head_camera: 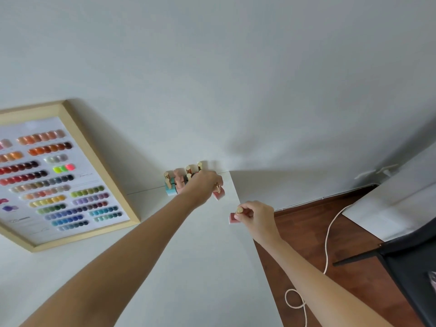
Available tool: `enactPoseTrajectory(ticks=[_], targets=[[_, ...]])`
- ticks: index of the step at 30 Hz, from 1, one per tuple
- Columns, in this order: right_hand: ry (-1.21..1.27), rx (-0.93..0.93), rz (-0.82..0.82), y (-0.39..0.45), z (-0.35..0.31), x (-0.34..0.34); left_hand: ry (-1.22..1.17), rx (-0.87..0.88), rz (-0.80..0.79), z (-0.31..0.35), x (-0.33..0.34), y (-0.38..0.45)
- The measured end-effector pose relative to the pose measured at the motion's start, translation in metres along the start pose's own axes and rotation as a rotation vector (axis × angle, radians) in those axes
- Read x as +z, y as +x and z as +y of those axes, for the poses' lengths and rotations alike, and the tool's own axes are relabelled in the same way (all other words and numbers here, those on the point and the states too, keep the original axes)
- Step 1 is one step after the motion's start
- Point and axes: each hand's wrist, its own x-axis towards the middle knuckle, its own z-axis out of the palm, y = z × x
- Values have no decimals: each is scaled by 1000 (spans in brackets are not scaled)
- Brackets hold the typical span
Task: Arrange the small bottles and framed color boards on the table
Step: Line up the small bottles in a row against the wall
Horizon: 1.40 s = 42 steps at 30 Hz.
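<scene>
A cluster of small bottles [180, 180] with gold caps stands at the far edge of the white table [188, 256], against the wall. My left hand [203, 185] reaches over that cluster and is closed on a pink bottle [218, 193] at its right side. My right hand [256, 219], near the table's right edge, pinches a second pink bottle [232, 218] by its gold cap. A wood-framed color board [54, 175] with rows of colored swatches lies tilted at the left.
The table's right edge runs diagonally beside my right arm. Beyond it is a brown wooden floor [349, 234] with a white cord [328, 246] trailing across it. A dark chair [410, 267] stands at the lower right.
</scene>
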Motion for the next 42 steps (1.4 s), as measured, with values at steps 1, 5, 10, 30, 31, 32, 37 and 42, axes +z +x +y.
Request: enactPoseTrajectory(ticks=[1, 5, 10, 30, 31, 32, 37, 42], targets=[[14, 2, 14, 10, -1, 0, 15, 5, -5, -4, -3, 10], [20, 8, 42, 46, -1, 7, 45, 13, -49, -15, -6, 43], [13, 21, 43, 79, 1, 23, 88, 9, -103, -24, 5, 64], [36, 10, -1, 125, -11, 74, -547, -461, 746, -65, 58, -20], [33, 28, 17, 124, -10, 77, -575, -559, 742, -68, 64, -25], [28, 45, 36, 121, -10, 80, -591, -652, 715, -72, 70, -28], [15, 198, 35, 118, -9, 91, -636, -852, 456, -94, 85, -20], [-54, 255, 4, 124, -8, 105, -673, -888, 426, -101, 91, -7]])
